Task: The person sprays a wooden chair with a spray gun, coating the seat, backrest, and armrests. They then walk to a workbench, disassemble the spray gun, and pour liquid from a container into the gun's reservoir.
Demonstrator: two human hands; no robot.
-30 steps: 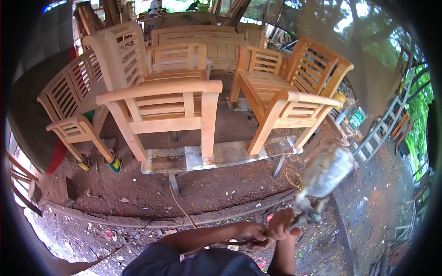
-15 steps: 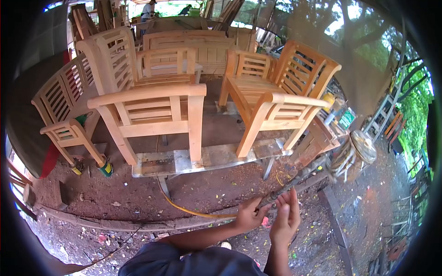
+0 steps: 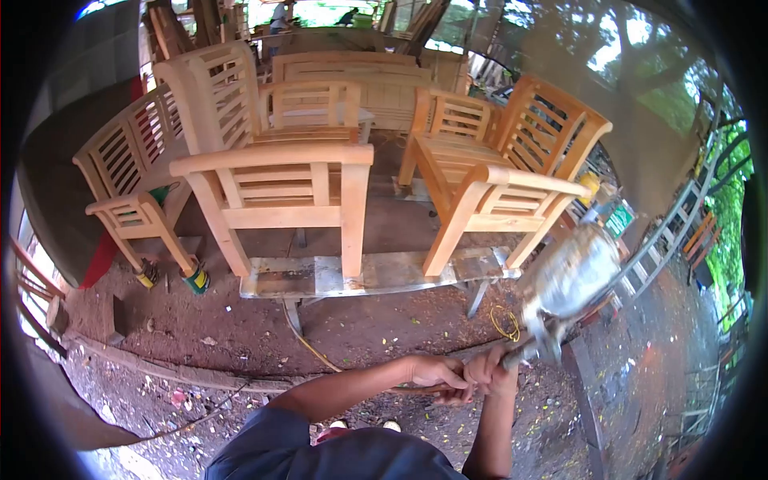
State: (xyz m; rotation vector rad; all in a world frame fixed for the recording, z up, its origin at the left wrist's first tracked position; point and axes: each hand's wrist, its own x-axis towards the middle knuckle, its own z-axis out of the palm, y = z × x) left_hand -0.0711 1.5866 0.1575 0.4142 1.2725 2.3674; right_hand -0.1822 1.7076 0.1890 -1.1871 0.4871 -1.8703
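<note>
In the head view my right hand point(image 3: 490, 370) is closed round the handle of what looks like a spray gun point(image 3: 524, 352). Its large, whitish, paint-smeared cup point(image 3: 578, 268) is blurred by motion and sticks out to the upper right. My left hand point(image 3: 438, 374) is closed beside the right one, near the handle's back end. A thin hose point(image 3: 420, 390) passes under its fingers. The exact joint between hose and handle is hidden by the fingers. Two unpainted wooden armchairs, a left chair point(image 3: 272, 156) and a right chair point(image 3: 500, 180), stand beyond my hands.
A low plank platform point(image 3: 376, 276) on metal legs supports the chairs. A slatted bench point(image 3: 132, 152) stands left with its feet in cans point(image 3: 196, 280). A ladder point(image 3: 656, 248) leans at right. A dark beam point(image 3: 588, 400) lies on the littered ground. Another person point(image 3: 280, 18) is far back.
The spray gun's cup has swung leftward and nearer to me. My right hand, earlier open beside the handle, has closed round it. My left hand has shifted slightly back along the hose.
</note>
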